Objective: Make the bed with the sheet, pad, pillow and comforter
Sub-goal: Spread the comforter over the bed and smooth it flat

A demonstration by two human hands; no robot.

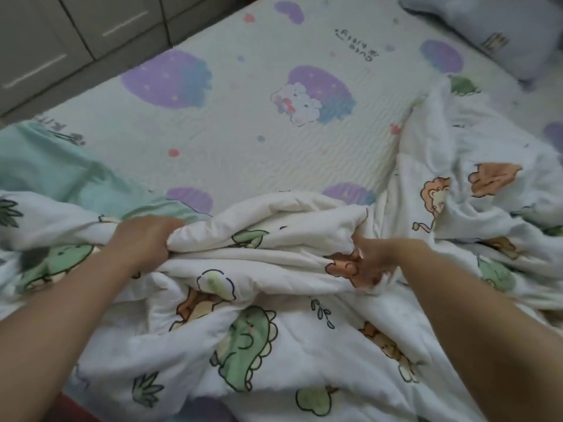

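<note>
A white comforter (pixel 274 245) printed with green dinosaurs and orange lions lies bunched across the near half of the bed. My left hand (pixel 143 239) is clenched on a thick fold of it at left centre. My right hand (pixel 371 260) is blurred, its fingers curled into the comforter's fabric at right centre. Beyond the bunched cloth lies the quilted pad (pixel 243 117), cream with purple blobs and a cartoon cat, flat on the mattress. A pale blue-grey pillow (pixel 493 28) rests at the far right corner. A mint-green part of the comforter (pixel 54 172) shows at left.
Grey cabinet doors (pixel 61 32) with long handles stand beyond the bed's far left edge. A strip of red (pixel 70 406) shows at the bottom left below the bed's near edge.
</note>
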